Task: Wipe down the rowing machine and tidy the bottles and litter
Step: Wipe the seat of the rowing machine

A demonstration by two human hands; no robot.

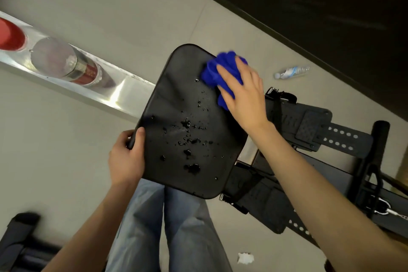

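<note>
We steady the seat (183, 121) with our left hand (127, 157), thumb hooked over its edge, while our right hand (245, 95), fingers spread, presses the blue cloth (218, 68) down, and next must sweep across the droplets (187, 134).

A gym, judging by the rowing rail (123, 93), seat (176, 104) and footrests (313, 126).

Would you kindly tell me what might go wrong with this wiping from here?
1. Droplets cover the seat; the cloth under the right hand is at the far corner, so a sweep may push water onto the jeans.
2. If the left hand loosens its grip, the seat may slide along the rail into the bottles standing there.
</note>
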